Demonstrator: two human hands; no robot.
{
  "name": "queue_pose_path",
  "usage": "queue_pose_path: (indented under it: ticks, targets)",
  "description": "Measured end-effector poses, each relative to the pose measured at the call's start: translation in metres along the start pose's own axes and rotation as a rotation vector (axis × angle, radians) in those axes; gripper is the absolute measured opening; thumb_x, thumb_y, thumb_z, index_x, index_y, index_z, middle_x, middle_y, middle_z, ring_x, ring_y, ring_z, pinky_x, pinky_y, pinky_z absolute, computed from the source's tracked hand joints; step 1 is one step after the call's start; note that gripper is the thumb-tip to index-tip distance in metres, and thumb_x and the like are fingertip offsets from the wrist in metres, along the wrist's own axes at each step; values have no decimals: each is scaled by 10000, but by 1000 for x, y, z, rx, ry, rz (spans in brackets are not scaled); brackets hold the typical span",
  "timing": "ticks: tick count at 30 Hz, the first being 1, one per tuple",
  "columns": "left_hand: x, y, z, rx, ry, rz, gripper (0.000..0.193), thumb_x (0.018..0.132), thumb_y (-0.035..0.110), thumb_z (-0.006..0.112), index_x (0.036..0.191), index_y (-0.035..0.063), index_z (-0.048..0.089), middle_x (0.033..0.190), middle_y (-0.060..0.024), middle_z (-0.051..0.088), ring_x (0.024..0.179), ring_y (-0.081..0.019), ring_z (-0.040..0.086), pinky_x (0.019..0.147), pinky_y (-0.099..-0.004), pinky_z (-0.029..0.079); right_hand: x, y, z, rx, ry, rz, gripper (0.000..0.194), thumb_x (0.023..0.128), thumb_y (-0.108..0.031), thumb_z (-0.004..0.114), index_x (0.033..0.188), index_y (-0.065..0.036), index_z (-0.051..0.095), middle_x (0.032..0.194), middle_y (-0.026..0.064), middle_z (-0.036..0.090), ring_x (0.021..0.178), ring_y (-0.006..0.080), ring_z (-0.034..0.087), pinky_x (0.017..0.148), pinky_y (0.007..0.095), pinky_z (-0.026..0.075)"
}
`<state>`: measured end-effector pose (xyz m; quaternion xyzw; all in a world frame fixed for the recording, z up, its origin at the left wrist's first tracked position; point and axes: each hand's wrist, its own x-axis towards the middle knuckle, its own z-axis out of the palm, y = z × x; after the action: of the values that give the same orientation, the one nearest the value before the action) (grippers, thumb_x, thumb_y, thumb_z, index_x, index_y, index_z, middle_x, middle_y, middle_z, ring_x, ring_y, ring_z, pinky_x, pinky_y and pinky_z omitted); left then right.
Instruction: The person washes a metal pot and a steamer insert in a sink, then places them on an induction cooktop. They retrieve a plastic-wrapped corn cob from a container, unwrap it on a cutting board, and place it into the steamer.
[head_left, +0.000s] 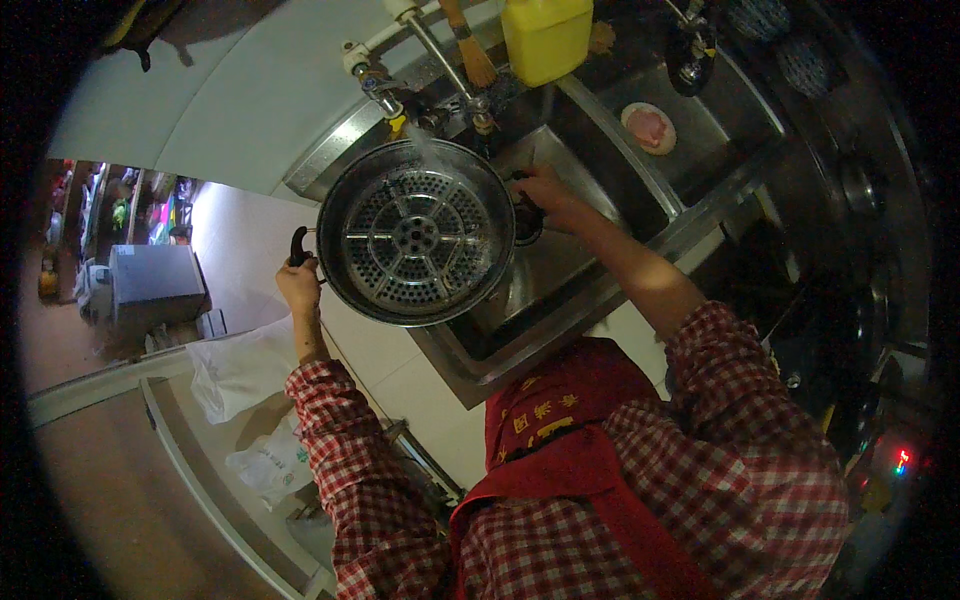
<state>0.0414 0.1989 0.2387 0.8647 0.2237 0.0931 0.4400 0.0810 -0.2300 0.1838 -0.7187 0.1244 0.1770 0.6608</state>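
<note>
A round metal steamer pot (416, 311) with a perforated bottom is held over the left part of a stainless steel sink (517, 300). My left hand (300, 285) grips its dark handle (299, 246) on the left side. On the opposite side, my right hand (551, 196) is closed around the other handle, which the fingers mostly hide. Water streams from a tap with a yellow part (396, 124) into the pot near its far rim.
Behind the sink stand a yellow plastic container (547, 37) and a brush (474, 60). A pale oval dish with something pink (649, 129) lies in the right basin. A second tap (694, 37) hangs over that basin. White plastic bags (240, 367) lie at lower left.
</note>
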Motion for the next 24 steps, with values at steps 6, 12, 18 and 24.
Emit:
queue_pose_path:
  ticks: [6,12,18,24]
  targets:
    - [-2,4,0,-33,-8,3,179,719,82,636,847,-42,653,607,-27,555,503,-120,480,481,-272,387,-2,-7,8,83,25,15,337,743,-126,703,1031,14,598,847,66,578,713,166,543,612,328,464]
    - [0,1,0,-40,-15,-30,175,727,83,629,843,-46,652,620,-33,567,533,-124,500,516,-277,410,15,13,4,66,-10,17,332,752,-120,694,1033,26,594,825,67,576,657,160,535,562,320,453]
    - [4,-3,0,23,2,40,167,730,76,633,838,-50,651,632,-38,580,572,-142,521,570,-286,429,38,34,4,-89,143,170,311,764,-122,662,1041,3,596,817,68,579,663,158,536,574,314,452]
    - [-1,3,-2,10,-14,-27,160,738,76,641,852,-35,655,618,-26,559,542,-121,493,532,-280,408,35,40,1,114,-8,93,255,775,-118,626,1004,-11,596,777,57,564,646,151,526,610,307,450]
